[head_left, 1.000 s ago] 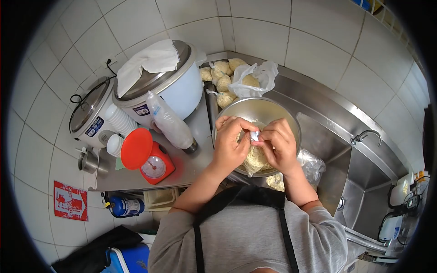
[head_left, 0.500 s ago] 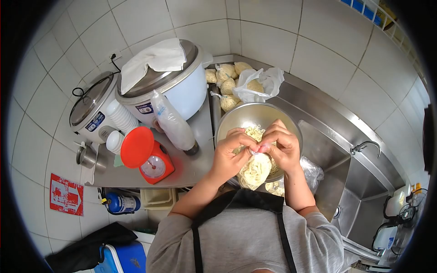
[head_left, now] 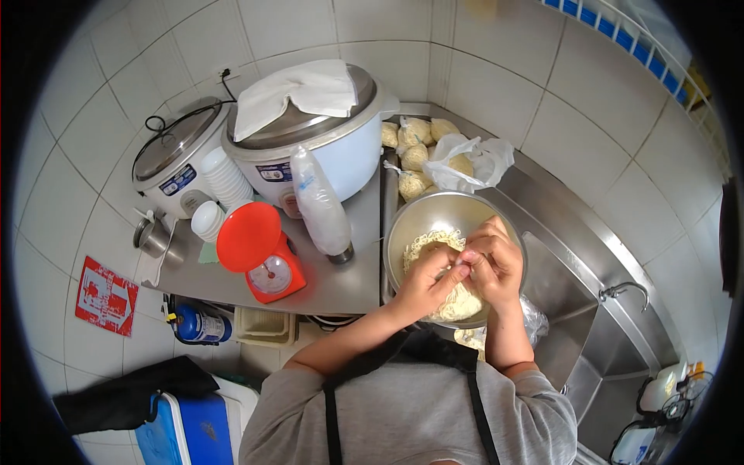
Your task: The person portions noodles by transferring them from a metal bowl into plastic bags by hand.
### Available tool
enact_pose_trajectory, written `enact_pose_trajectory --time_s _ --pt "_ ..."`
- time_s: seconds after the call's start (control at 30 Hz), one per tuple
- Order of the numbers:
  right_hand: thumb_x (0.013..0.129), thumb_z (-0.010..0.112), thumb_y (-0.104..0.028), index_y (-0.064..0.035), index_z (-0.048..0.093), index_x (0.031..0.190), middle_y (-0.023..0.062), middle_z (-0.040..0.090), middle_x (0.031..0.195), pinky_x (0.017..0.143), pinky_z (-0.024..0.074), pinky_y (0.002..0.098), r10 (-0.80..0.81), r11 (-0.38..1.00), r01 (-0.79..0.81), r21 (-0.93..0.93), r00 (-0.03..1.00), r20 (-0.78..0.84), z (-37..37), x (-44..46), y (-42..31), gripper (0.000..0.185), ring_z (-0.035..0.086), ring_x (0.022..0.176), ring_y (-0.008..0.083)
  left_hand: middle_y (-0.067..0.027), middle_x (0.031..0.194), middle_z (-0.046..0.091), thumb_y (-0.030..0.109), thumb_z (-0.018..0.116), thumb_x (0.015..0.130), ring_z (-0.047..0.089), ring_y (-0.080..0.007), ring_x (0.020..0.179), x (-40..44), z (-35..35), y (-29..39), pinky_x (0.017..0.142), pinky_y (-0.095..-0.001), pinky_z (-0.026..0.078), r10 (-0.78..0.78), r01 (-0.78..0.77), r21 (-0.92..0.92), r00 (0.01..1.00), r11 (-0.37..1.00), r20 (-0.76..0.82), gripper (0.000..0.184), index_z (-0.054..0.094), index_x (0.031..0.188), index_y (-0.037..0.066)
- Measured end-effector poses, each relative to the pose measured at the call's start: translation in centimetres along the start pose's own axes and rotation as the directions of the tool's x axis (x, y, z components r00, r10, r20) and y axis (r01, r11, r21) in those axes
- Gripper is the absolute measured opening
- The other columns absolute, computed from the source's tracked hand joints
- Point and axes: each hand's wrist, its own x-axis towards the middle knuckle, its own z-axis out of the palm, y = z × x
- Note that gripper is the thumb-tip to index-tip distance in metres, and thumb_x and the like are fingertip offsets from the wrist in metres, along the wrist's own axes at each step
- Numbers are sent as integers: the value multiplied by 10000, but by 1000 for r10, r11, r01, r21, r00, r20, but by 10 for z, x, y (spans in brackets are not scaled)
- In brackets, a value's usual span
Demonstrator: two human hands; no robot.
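My left hand and my right hand meet over a large metal bowl. Both are closed, with fingertips pinching the gathered neck of a clear plastic bag of noodles. The bag hangs below my fingers at the bowl's near side, and its twisted top is mostly covered by them. Loose pale noodles lie inside the bowl, partly hidden behind my hands. Beyond the bowl sit several tied bags of noodles, beside a crumpled white plastic bag.
Left on the steel counter stand a red kitchen scale, a sleeve of plastic cups, stacked white cups and two rice cookers. To the right is a sink with a tap. A wire shelf hangs upper right.
The whole view has shifted, so the counter items appear farther right. My fingers have drawn closer together at the bag's neck, and the bag of noodles now shows less below them.
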Motion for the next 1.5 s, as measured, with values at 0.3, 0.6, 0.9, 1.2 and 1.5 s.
enact_pose_trajectory --time_s 0.3,0.6,0.9,1.2,1.5 --pt "796 612 -61 -8 493 735 35 492 594 532 371 261 456 883 -456 -110 890 -29 4 73 108 144 418 552 115 -104 1221 483 223 474 925 431 -212 1153 -21 -61 -42 958 -320 326 -178 176 325 984 929 -24 383 420 1259 43" --pt "785 608 -111 -2 538 760 157 580 672 580 433 379 285 782 -420 -460 898 -336 41 201 292 132 557 609 289 -74 1134 565 188 518 899 522 -195 1047 -77 -123 -31 899 -336 385 -332 380 263 920 887 -209 267 540 1133 62" --pt "748 636 -39 -54 579 902 101 590 919 707 470 364 85 996 -84 -14 984 158 120 157 139 164 577 825 273 -114 1116 544 101 614 813 535 -199 990 -92 -158 -39 855 -310 415 -43 300 412 848 860 -528 345 512 1128 3" --pt "680 577 -32 -54 601 898 53 562 955 824 415 384 -450 698 715 -32 474 757 155 143 45 220 511 990 250 -276 1323 295 234 822 586 331 -397 1216 -34 -161 -104 1020 -442 283 205 341 637 753 691 -625 1062 135 1351 -31" --pt "655 620 -14 -57 585 775 48 552 851 702 449 350 -556 683 731 11 509 657 158 155 33 132 522 856 252 -293 1249 397 256 824 583 432 -413 1137 -44 -167 -139 954 -423 364 54 482 494 675 724 -736 1009 195 1316 -40"
